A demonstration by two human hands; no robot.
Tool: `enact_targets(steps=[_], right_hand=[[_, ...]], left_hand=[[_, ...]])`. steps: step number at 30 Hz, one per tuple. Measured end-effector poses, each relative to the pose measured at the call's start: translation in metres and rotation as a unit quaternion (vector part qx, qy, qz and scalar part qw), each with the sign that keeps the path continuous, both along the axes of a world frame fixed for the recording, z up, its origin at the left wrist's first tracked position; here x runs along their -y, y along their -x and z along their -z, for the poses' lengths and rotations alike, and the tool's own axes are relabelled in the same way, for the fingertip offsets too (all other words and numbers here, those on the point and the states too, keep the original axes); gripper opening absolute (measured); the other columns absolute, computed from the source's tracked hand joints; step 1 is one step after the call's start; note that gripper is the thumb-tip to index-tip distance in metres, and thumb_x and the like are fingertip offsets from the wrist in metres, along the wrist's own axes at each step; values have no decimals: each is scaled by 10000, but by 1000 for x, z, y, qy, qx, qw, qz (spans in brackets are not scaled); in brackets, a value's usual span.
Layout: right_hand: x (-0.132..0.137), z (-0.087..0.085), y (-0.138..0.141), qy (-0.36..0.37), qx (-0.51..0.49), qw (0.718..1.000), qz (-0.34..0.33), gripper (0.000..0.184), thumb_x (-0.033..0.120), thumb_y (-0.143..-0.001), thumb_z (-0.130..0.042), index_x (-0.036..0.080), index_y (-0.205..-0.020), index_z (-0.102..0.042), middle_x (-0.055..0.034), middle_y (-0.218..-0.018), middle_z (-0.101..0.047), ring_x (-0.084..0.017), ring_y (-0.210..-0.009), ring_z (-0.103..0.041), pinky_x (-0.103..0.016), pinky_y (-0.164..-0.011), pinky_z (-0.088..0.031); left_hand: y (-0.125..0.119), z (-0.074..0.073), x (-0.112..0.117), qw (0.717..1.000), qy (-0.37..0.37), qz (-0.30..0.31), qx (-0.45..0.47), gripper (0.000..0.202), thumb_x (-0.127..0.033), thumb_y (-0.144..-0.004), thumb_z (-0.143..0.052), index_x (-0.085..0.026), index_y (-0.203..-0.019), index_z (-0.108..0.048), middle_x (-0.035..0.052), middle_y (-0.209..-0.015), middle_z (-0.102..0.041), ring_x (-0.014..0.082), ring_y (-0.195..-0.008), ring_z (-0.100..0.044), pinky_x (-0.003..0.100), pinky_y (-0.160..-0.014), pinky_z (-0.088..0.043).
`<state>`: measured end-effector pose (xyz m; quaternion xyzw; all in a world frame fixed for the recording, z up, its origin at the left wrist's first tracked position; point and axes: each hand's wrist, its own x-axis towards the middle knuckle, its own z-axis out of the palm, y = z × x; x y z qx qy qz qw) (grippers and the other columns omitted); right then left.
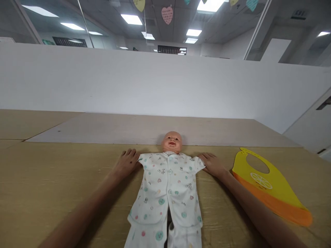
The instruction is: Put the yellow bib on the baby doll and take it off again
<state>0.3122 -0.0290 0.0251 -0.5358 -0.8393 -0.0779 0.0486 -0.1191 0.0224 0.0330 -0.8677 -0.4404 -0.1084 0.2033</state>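
Between your left hand [128, 161] and right hand [212, 164], each splayed flat at a sleeve end, the white-suited plastic baby doll [167, 186] lies on the tan wooden table [51, 179], head pointing away from you.

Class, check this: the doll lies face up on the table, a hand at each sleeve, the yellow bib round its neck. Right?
Wrong in one point: the head view shows the bib lying flat on the table, beyond the right hand, not round the neck of the doll. The rest holds.
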Motion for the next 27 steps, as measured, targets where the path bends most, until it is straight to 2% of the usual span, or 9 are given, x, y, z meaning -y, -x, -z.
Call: enact_targets(steps=[5,10,12,16,19,23,27], right_hand=[[-28,0,8,-18,17,999,31,322,368,-910,-490,139,-1120,-574,-112,-1079,-610,-239,-1016,-546,-324,-882,-364],[-59,-2,12,-40,51,996,56,336,373,-909,-497,149,-1150,-562,-123,-1082,-603,-253,-1010,-532,-330,-845,-335],[-69,-3,14,-43,62,995,70,325,352,-911,-495,147,-1155,-558,-130,-1085,-602,-256,-1017,-527,-330,-839,-323],[-85,-6,18,-50,75,991,98,276,282,-925,-457,148,-1146,-555,-138,-1104,-600,-254,-1028,-519,-333,-836,-305],[-96,-7,21,-57,89,989,103,271,242,-937,-409,146,-1145,-554,-146,-1115,-596,-259,-1028,-511,-348,-835,-298],[-105,-10,20,-60,98,988,102,285,204,-942,-373,142,-1158,-550,-151,-1107,-598,-257,-1027,-505,-352,-834,-283],[-103,-10,16,-50,82,989,114,288,207,-932,-400,148,-1173,-547,-134,-1091,-611,-250,-1015,-521,-352,-840,-270]], left_hand=[[-10,-2,-11,997,-24,-62,-29,222,-234,-866,-481,-111,-958,-641,186,-958,-629,333,-918,-549,427,-745,-407],[-8,2,-35,996,-18,-80,-20,313,-355,-883,-487,-105,-1000,-634,199,-996,-629,338,-931,-543,442,-762,-413],[-4,4,-45,998,-9,-68,-10,369,-428,-893,-460,-122,-1010,-630,186,-992,-630,327,-937,-540,435,-774,-415],[7,6,-66,999,30,1,14,513,-595,-876,-393,-155,-987,-632,150,-951,-626,292,-926,-541,411,-795,-428],[12,6,-78,998,33,38,27,585,-668,-846,-368,-158,-950,-635,158,-937,-621,286,-918,-540,413,-800,-430],[18,3,-90,998,38,44,-7,557,-652,-821,-447,-155,-993,-633,166,-958,-636,303,-943,-546,420,-817,-425],[22,-2,-97,998,54,3,-10,419,-517,-811,-552,-184,-1055,-622,151,-1006,-656,323,-986,-560,421,-818,-429]])
